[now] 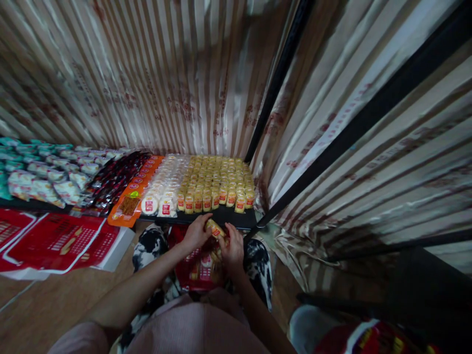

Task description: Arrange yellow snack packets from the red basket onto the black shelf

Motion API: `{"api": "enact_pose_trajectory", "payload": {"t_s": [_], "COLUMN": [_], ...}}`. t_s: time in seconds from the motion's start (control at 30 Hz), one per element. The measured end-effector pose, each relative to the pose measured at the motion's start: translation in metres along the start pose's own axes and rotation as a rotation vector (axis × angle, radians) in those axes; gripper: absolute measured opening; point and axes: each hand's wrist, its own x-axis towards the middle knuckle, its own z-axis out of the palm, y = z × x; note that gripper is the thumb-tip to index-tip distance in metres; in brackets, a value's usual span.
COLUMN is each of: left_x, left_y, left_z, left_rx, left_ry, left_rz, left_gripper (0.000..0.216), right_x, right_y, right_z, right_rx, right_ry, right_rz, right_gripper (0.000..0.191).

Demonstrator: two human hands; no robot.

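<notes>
Between my two hands is a small yellow wrapped snack cake [215, 227] with a red label, held just in front of the shelf edge. The fingers of my left hand [197, 233] pinch its left end. My right hand [233, 246] has its thumb and fingers at the other end. Below them, in my lap, a red bag [201, 270] with clear parts shows more yellow packs inside. Straight ahead, rows of the same yellow snack cakes [217, 182] stand on the black shelf [221, 217], with a gap in the front row at the right.
Left of the cakes are white round packs [165, 184], an orange snack packet [135, 191], dark red packets [118, 179] and white-and-teal packets [47, 172]. Red printed bags [55, 241] hang at lower left. Black poles [332, 142] and a striped curtain [165, 73] enclose the shelf. Another red package [372, 339] lies lower right.
</notes>
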Motion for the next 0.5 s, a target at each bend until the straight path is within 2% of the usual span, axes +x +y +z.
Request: {"api": "enact_pose_trajectory", "payload": {"t_s": [0.07,0.17,0.23,0.33,0.43,0.5], "left_x": [0.009,0.024,0.033,0.042,0.042,0.040], "left_y": [0.012,0.026,0.033,0.040,0.040,0.036], "left_z": [-0.007,-0.011,-0.009,-0.003,0.007,0.017], "left_rx": [0.061,0.039,-0.017,-0.099,-0.103,-0.089], "left_ry": [-0.060,-0.096,-0.068,0.047,0.173,0.195], "left_rz": [0.140,0.261,0.246,0.140,0.064,0.043], "left_gripper": [0.052,0.053,0.051,0.047,0.043,0.036], "right_x": [0.008,0.022,0.033,0.049,0.062,0.068], "right_y": [-0.009,-0.017,-0.018,-0.016,-0.012,-0.010], "right_z": [-0.006,-0.010,-0.008,-0.003,0.005,0.010], "right_rx": [-0.127,-0.208,-0.235,-0.254,-0.313,-0.347], "right_ry": [-0.038,-0.063,-0.037,0.040,0.111,0.156], "right_rz": [-0.112,-0.087,-0.062,-0.048,-0.060,-0.049], "right_gripper": [0.047,0.043,0.039,0.040,0.042,0.042]}}
